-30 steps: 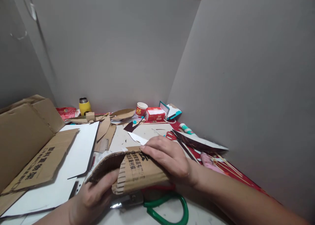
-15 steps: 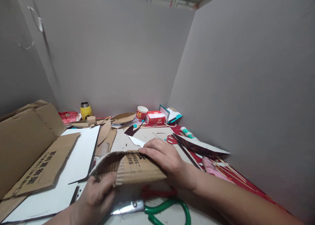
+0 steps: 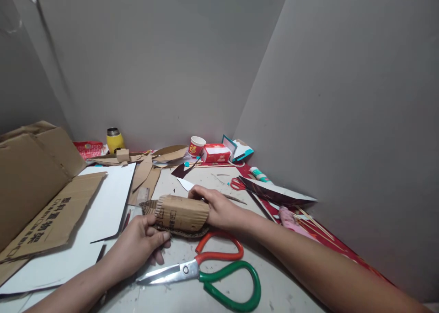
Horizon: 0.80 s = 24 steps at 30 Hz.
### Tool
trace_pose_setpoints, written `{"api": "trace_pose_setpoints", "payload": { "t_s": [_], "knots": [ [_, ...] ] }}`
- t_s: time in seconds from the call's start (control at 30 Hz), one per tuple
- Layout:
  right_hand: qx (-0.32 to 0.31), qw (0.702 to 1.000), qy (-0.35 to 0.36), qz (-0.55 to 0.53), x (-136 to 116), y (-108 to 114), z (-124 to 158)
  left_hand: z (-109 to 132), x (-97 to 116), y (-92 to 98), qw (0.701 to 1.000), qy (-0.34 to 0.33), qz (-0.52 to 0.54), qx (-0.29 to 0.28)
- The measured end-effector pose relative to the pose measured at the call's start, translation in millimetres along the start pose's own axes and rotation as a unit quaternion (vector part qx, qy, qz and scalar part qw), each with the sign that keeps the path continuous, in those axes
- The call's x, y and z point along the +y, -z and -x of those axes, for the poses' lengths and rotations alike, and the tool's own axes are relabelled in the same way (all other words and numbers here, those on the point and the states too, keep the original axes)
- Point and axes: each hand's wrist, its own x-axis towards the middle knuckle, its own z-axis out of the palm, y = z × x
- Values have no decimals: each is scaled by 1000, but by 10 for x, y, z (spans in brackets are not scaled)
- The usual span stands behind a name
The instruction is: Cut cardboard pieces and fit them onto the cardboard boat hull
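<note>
A piece of brown corrugated cardboard [image 3: 180, 213] with black print is curled into a roll on the table. My left hand [image 3: 137, 244] pinches its near left end, thumb on top and fingers under. My right hand [image 3: 214, 208] wraps round its right end, fingers curled over the far side. Just in front of the roll lie large scissors [image 3: 209, 274] with one red and one green handle, blades pointing left, touched by neither hand.
A flattened cardboard box [image 3: 37, 198] and a white sheet [image 3: 103, 203] lie at left. Cardboard scraps, a yellow flask [image 3: 114, 140], a paper cup [image 3: 196, 146], a red box [image 3: 215, 152], small red scissors [image 3: 237, 183], a glue stick [image 3: 259, 175] and wooden skewers [image 3: 313, 228] lie along grey partition walls.
The cardboard, held as a loose bent sheet before, is now curled into a tight roll and lowered nearer the table. Both hands moved with it; the scissors are now fully uncovered.
</note>
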Motion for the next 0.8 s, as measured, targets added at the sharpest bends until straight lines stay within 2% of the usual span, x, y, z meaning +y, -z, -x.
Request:
{"api": "trace_pose_setpoints", "payload": {
  "t_s": [0.1,0.2,0.4,0.5,0.6,0.7,0.8],
  "knots": [
    [18,999,33,-6,38,-8,-8,-2,6,0,1000,3,6,-9],
    [8,998,67,-18,84,-55,-24,-12,-5,6,1000,2,9,-14],
    [5,999,2,46,3,-42,-14,-14,-4,3,1000,11,5,-8],
    [-8,997,11,78,-76,27,2,-4,18,-4,1000,15,8,-7],
    [9,987,67,147,-106,86,20,2,40,-4,1000,12,4,-6],
    [62,959,162,226,-88,109,48,0,53,1,1000,16,-3,-4],
    [83,941,225,240,-72,97,79,-4,55,4,1000,12,-4,-8]
  ]
}}
